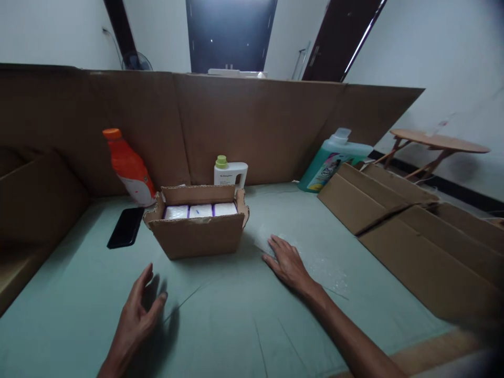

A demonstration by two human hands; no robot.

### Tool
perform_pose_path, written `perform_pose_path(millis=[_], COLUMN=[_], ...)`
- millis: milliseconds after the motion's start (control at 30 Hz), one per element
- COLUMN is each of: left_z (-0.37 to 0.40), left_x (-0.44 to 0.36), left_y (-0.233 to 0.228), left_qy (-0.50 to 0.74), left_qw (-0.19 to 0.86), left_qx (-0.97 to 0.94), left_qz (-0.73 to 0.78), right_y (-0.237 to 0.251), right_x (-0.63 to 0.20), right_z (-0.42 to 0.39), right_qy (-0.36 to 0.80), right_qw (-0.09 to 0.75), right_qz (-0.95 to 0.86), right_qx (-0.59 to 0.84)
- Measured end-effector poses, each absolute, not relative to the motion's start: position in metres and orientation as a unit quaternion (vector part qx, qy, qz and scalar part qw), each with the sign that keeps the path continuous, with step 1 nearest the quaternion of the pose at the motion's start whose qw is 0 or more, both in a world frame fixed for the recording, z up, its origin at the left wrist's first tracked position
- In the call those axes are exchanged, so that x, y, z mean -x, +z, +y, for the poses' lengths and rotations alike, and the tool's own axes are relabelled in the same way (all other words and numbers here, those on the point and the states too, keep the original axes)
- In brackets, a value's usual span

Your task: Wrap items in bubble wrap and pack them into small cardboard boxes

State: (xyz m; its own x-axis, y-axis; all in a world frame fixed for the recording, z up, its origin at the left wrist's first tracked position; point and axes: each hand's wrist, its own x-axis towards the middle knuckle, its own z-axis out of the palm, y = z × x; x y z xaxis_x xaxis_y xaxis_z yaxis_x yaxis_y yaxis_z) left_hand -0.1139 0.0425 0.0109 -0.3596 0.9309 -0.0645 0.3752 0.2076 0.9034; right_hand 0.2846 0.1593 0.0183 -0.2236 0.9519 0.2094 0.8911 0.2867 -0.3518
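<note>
My right hand [286, 261] rests with its fingers extended on a clear sheet of bubble wrap [325, 273] that lies flat on the pale green surface. To the left, my left hand [137, 310] hovers over the surface, thumb apart from the fingers, holding nothing. Between and beyond the hands stands an open cardboard box [200, 239] with torn top edges. Inside it sit white packs [200, 210] with purple edges in a row. Neither hand touches the box.
Behind the box is a white bottle with a green cap [231, 173]. A red bottle [132, 170] leans at the left, near a black phone [126, 228]. A teal jug [328, 163] tilts at the right by folded cardboard [413, 252]. A cardboard wall [255, 126] closes the back.
</note>
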Motion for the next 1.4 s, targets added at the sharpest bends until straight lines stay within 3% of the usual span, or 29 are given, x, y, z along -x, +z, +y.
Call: perform_pose_path(millis=[233,400,567,733,967,1133,1400], left_z=[-0.018,-0.015,-0.005,0.006,0.026,0.029,0.019], left_x=[0.096,0.092,0.094,0.085,0.076,0.071,0.112], left_y=[0.019,0.035,0.022,0.011,0.026,0.030,0.036], left_qy=[0.419,0.394,0.353,0.260,0.126,0.125,0.221], left_qw=[0.288,0.250,0.178,0.125,0.111,0.130,0.178], left_qx=[-0.485,-0.526,-0.621,-0.668,-0.679,-0.678,-0.591], left_qz=[0.712,0.710,0.677,0.686,0.715,0.712,0.755], right_y=[0.023,0.047,0.039,0.018,-0.001,0.008,0.025], right_x=[-0.207,-0.133,-0.198,-0.269,-0.262,-0.252,-0.226], right_z=[0.051,0.019,0.040,0.052,0.045,0.052,0.099], right_qy=[0.091,0.159,0.088,0.012,0.015,0.037,0.078], right_qw=[0.119,0.165,0.238,0.207,0.194,0.223,0.263], right_qz=[-0.847,-0.895,-0.856,-0.794,-0.763,-0.777,-0.777], right_qx=[0.511,0.382,0.450,0.571,0.617,0.587,0.567])
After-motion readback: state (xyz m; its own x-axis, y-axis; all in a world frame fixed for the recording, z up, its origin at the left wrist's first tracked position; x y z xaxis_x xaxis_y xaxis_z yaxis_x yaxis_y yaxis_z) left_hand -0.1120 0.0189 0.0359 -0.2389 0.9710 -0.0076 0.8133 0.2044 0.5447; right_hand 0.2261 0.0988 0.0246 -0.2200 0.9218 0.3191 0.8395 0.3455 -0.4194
